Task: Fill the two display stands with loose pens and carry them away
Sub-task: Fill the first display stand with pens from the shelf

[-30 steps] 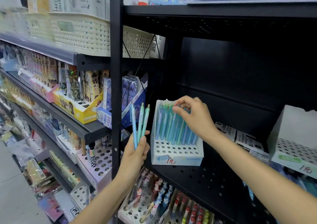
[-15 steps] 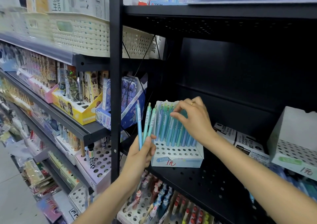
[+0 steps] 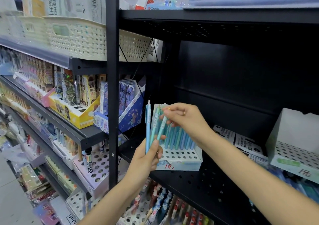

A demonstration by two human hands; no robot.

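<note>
A white perforated display stand (image 3: 179, 157) sits on the black shelf (image 3: 203, 185), its back rows filled with blue and green pens. My left hand (image 3: 148, 157) is in front of the stand's left side, shut on three loose pens (image 3: 148, 126) held upright. My right hand (image 3: 186, 119) hovers over the stand's top, and its fingertips pinch the top of the rightmost of those loose pens. A second white display stand (image 3: 296, 154) stands at the shelf's right edge; its visible holes have no pens in them.
A black upright post (image 3: 112, 86) rises just left of my left hand. Small boxes (image 3: 241, 142) lie between the two stands. The left shelves hold stationery boxes and cream baskets (image 3: 81, 36). More pen stands sit on the shelf below.
My left hand moved right and up with its pens, toward the stand. My right hand left the pens in the stand and reached over to pinch one of the held pens.
</note>
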